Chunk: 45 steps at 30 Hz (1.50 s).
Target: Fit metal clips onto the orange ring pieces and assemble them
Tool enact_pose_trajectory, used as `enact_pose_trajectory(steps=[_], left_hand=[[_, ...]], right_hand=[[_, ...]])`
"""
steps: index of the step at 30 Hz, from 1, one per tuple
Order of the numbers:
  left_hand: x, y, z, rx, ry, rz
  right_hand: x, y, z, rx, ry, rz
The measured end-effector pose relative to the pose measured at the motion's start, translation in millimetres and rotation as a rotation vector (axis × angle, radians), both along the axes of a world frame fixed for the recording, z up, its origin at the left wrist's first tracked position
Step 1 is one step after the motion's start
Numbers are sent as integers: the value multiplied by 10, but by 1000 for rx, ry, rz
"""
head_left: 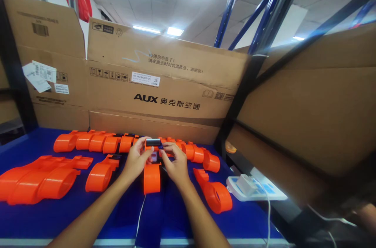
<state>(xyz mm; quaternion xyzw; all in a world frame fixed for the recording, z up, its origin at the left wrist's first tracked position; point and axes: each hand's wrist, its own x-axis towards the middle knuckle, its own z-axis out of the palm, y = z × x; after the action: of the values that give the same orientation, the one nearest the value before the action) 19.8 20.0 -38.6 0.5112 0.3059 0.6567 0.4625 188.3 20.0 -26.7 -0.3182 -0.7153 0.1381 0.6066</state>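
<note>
A: How is the piece in the middle looking?
B: The orange looped piece [152,179] is showing a glossy, rounded band at the bottom. Above it, a dark strip [153,142] is lying across the top, with a pale, toothed-looking line running along its upper edge. A small pale patch [154,157] is showing between the thumbs. It is all sitting near the middle of the bench [173,216], just in front of the rear row of orange loops [111,144].
A: And the hands?
B: Both are grasping it. The left hand [137,160] is pinching the upper part from its side, thumb in front; the right hand [176,162] is closing thumb and fingers around the other side, near the end of the dark strip. The fingers behind are hiding, so I cannot tell how they are pressing.
A: What about room?
B: Blue surface is stretching from the piece toward the pale near edge [108,242], with a white cable [140,216] running down it. A single loop [99,176] is lying beyond the left forearm, and another [217,197] is resting near the right one. Further right, a white power strip [233,188] is sitting by the bench's side. Cardboard [164,91] is standing upright behind the rear row, closing off the back.
</note>
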Motion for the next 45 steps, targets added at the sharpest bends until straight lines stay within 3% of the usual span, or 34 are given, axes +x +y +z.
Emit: enact_pose_trajectory(steps=[7,13,16,20,28,35,38,45], left_hand=[[-11,17,-6,-5,-37,-6],[-35,-30,96,-45,-89,-57],[-14,-106,152,-56,-67,-141],[34,-188,179,-66,-23,-263],[103,-224,168,-68,13,-284],[52,-228,137,-58,76,-371],[43,-238,147,-37,90,-330],[33,-182,141,-52,86,-214]], right_hand=[[-21,-51,10,49,-30,-22],[-27,-60,49,-85,134,45],[-20,-53,80,-238,275,144],[28,-25,105,-389,259,310],[65,6,109,-455,257,430],[32,-15,73,-394,279,340],[3,-37,63,-390,244,287],[-50,-30,69,-361,187,310]])
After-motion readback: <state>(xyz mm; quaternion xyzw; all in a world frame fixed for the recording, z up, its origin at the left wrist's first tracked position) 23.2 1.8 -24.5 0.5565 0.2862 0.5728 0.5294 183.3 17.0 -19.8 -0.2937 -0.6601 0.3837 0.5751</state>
